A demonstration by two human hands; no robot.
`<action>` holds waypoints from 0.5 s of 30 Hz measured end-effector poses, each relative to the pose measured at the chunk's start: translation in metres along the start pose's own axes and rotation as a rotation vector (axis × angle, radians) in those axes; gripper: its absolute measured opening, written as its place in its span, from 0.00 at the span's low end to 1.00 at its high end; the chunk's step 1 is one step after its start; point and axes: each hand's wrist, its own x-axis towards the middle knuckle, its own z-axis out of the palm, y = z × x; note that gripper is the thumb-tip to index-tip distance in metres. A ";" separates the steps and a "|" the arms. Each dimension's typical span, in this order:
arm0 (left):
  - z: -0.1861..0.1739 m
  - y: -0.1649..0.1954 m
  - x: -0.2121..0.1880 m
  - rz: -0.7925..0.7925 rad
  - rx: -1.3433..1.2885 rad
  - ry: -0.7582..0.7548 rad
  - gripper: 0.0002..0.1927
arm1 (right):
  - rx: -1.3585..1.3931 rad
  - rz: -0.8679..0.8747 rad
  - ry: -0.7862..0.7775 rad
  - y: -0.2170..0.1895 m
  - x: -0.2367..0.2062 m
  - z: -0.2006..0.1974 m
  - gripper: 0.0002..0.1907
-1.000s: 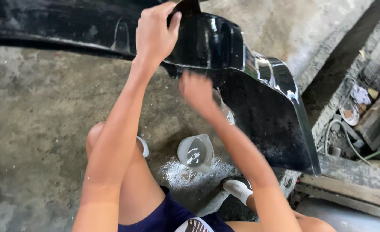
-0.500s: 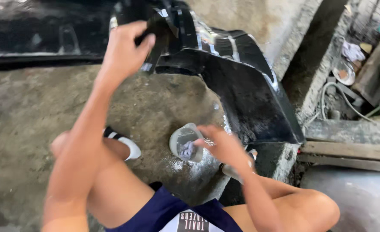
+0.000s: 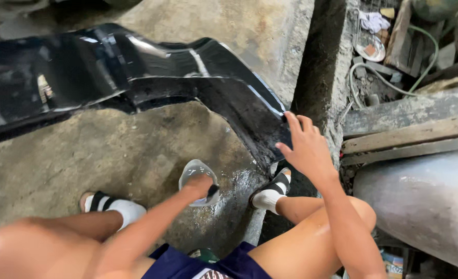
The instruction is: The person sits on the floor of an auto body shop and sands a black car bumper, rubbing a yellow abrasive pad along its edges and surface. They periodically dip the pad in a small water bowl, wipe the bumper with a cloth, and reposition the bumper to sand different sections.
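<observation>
A long glossy black car bumper [image 3: 136, 77] lies across the concrete floor, and its right end curves down toward me. My right hand [image 3: 304, 147] is spread with its fingertips against that end's edge, holding nothing. My left hand [image 3: 200, 187] reaches down into a clear plastic bowl [image 3: 192, 170] on the wet floor between my feet. Its fingers are closed around a small dark pad [image 3: 213, 191], and the hand covers part of the bowl.
My feet in white socks and black sandals [image 3: 270, 191] stand either side of the bowl. A concrete ledge [image 3: 322, 62] rises on the right. Beyond it are wooden planks [image 3: 410, 134], hoses [image 3: 379, 77], clutter and a grey curved metal surface [image 3: 420, 201].
My left hand let go of the bumper's top and dropped into the bowl. My right hand left the bowl and went up to the bumper's right end. The view shifted right.
</observation>
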 end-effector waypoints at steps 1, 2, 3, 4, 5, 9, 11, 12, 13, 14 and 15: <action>0.011 0.005 0.005 -0.095 0.037 0.027 0.10 | 0.035 -0.001 0.001 0.000 0.000 0.002 0.42; 0.018 0.010 0.010 -0.188 0.070 0.069 0.09 | 0.068 0.002 0.000 -0.001 0.001 0.003 0.40; 0.024 0.012 0.012 -0.267 0.096 0.122 0.09 | 0.077 0.033 -0.005 -0.003 0.003 0.003 0.36; 0.028 0.014 0.014 -0.321 0.096 0.207 0.09 | 0.086 0.057 -0.007 -0.005 0.004 0.002 0.33; 0.030 0.015 0.015 -0.371 0.060 0.318 0.10 | 0.095 0.072 0.000 -0.008 0.006 0.002 0.30; 0.030 0.015 0.015 -0.499 0.119 0.307 0.12 | 0.142 0.053 0.041 -0.014 0.010 0.000 0.30; 0.032 0.010 0.016 -0.509 0.115 0.143 0.12 | 0.161 0.031 0.031 -0.012 0.010 0.000 0.30; 0.031 0.006 0.017 -0.491 0.107 0.087 0.12 | 0.169 0.023 0.024 -0.010 0.009 0.000 0.30; 0.031 0.002 0.018 -0.471 0.102 0.029 0.12 | 0.177 0.018 0.030 -0.008 0.009 0.000 0.31; 0.028 -0.002 0.020 -0.438 0.096 -0.031 0.13 | 0.185 0.020 0.039 -0.005 0.008 0.000 0.31; 0.024 -0.007 0.021 -0.408 0.093 -0.096 0.13 | 0.189 0.011 0.052 -0.002 0.007 0.001 0.31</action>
